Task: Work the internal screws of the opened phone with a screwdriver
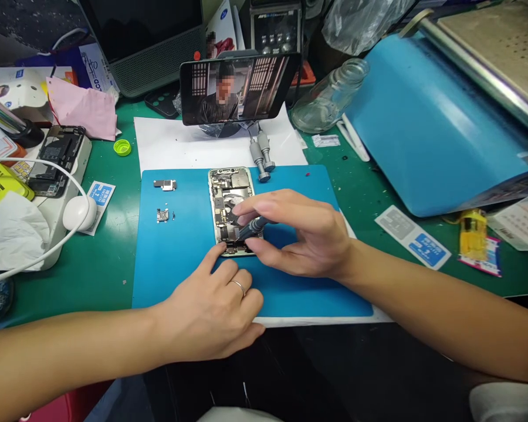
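An opened phone (236, 196), its inner parts bare, lies on a blue mat (180, 275). My right hand (303, 234) holds a dark-handled screwdriver (253, 227) between thumb and fingers, its tip angled down at the phone's lower part. At the phone's lower left corner, the index finger of my left hand (220, 305) touches the frame; the other fingers are loosely bent, holding nothing I can see. Left of the phone lie a small metal bracket part (165, 185) and a small metal module (162, 215) with tiny bits beside it. Two grey screwdrivers (261, 152) rest just above the phone.
A propped phone (240, 88) playing a video stands behind the mat. A glass jar (321, 99) leans beside a blue roll-like sheet (409, 123) on the right. To the left are a white cable (81, 202), another opened phone (55, 158) and a green cap (122, 147).
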The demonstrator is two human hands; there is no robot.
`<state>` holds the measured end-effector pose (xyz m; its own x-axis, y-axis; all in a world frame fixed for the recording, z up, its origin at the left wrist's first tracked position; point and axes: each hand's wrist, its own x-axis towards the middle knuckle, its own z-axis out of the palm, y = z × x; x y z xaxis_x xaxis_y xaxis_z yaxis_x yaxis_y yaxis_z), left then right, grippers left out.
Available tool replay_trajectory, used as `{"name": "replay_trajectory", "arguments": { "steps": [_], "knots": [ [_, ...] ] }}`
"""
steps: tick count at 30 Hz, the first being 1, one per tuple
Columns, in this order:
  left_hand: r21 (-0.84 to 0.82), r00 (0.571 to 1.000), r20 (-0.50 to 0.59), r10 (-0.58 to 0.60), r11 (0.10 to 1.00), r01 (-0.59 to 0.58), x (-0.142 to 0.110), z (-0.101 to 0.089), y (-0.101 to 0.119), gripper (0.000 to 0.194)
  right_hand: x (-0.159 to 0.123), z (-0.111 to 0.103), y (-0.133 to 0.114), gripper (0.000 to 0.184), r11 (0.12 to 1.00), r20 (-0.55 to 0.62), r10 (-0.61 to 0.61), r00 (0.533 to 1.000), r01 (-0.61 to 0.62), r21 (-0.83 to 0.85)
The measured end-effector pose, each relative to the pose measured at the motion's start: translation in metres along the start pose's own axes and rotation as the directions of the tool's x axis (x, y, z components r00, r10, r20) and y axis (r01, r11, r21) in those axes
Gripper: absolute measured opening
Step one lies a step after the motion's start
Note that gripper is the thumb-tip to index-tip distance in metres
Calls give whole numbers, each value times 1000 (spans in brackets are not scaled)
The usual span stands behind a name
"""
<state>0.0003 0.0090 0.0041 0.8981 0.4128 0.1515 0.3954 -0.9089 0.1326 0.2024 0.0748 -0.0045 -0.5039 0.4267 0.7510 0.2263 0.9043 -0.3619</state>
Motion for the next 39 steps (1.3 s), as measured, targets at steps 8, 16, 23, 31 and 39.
{"name": "replay_trajectory", "arguments": {
  "steps": [8, 16, 23, 31, 39],
  "knots": [
    [-11, 1000, 2, -1, 1000, 1, 0, 0, 0, 28, -7, 4, 2, 73, 996, -3, 75, 997, -75, 43],
    [-16, 1000, 8, 5, 1000, -5, 1, -1, 0, 28, -6, 3, 2, 78, 996, -46, 67, 997, -64, 62],
    [-22, 1000, 2, 3, 1000, -3, 0, 0, 0, 27, -7, 5, 2, 77, 993, -109, 88, 990, -79, 90],
    [-24, 1000, 10, 5, 1000, -4, 1, 0, 0, 28, -8, 9, 1, 76, 980, -110, 121, 987, -100, 174],
    [-22, 1000, 2, -3, 1000, 3, 0, 0, 1, 27, -7, 9, -1, 76, 972, -86, 157, 984, -138, 190]
  ]
}}
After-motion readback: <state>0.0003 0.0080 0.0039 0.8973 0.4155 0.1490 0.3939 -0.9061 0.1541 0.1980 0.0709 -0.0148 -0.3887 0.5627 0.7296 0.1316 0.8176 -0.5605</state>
